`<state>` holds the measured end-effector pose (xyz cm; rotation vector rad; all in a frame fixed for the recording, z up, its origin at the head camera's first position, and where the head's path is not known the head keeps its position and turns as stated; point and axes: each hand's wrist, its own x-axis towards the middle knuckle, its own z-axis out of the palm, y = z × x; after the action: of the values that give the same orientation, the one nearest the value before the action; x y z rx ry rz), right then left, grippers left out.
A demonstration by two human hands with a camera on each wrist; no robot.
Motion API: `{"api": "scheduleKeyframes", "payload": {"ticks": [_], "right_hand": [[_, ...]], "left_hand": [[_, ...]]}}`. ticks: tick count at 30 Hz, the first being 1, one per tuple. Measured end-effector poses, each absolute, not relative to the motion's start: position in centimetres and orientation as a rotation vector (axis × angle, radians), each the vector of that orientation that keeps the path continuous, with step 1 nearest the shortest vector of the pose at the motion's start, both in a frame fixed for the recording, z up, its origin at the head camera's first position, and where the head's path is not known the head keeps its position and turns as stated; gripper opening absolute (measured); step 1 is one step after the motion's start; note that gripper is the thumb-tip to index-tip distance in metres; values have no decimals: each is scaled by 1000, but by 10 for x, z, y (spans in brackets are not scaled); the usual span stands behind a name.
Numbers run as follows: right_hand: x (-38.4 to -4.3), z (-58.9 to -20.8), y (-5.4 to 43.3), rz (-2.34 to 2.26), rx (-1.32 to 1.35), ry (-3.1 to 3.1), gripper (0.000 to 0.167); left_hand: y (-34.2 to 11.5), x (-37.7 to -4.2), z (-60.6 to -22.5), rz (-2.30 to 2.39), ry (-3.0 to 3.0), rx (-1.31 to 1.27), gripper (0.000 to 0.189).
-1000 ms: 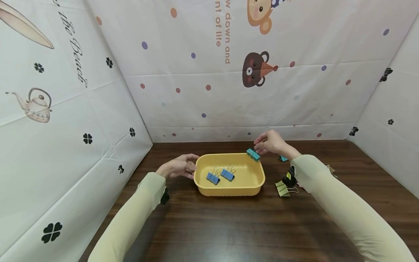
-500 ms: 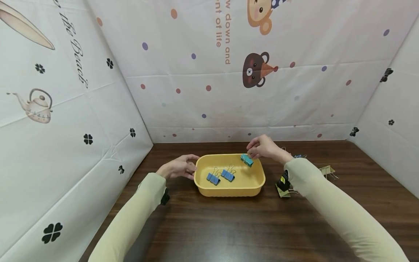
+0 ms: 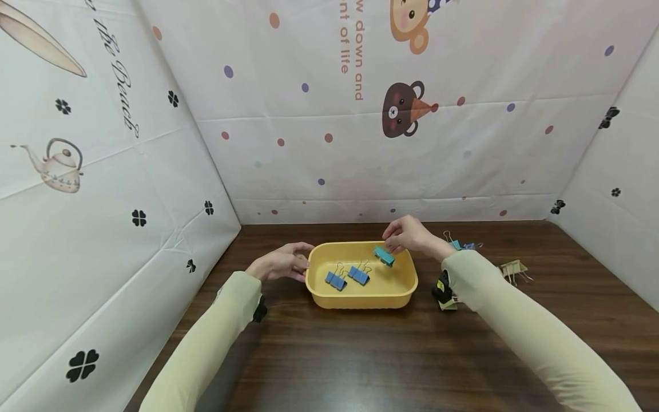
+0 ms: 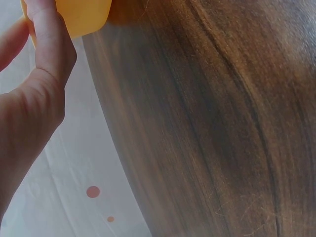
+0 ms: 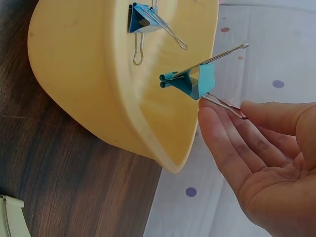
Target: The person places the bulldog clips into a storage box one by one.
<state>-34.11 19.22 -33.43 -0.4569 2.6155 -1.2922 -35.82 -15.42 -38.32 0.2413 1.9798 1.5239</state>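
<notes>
A yellow plastic tub (image 3: 360, 301) stands on the dark wooden table, with two blue binder clips (image 3: 336, 280) lying on its floor. My right hand (image 3: 407, 233) is over the tub's back right corner and pinches a teal binder clip (image 3: 384, 256). In the right wrist view, thumb and forefinger hold that teal clip (image 5: 201, 81) by one wire handle, its jaws pointing toward the tub. At the tub's left end my left hand (image 3: 280, 263) touches the outer wall with extended fingers. The left wrist view cuts off the fingertips of this hand (image 4: 47, 74).
Beyond my right sleeve lie a blue clip (image 3: 469, 246), part of a teal clip (image 3: 455, 244) and a pale yellow clip (image 3: 513, 268). Another yellow clip (image 3: 448, 306) sits right of the tub, partly hidden by the wrist camera (image 3: 443, 289). Printed cloth walls enclose the table's back and sides.
My right hand has carried the teal clip leftward and lower, from the tub's right rim to inside its outline. The left hand stays where it was. Clips behind the right sleeve have come into view.
</notes>
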Motion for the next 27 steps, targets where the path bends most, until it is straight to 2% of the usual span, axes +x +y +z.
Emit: {"api": "scheduleKeyframes", "payload": {"ticks": [19,27], "right_hand": [[-338,-333,182,-1195,-519,2673,17],[-342,-328,199,-1259,-480,2712,19]], "left_hand": [[-154,-357,-383,1534,1982,229,59],[-153,-358,-384,1533,1978,224,59]]}}
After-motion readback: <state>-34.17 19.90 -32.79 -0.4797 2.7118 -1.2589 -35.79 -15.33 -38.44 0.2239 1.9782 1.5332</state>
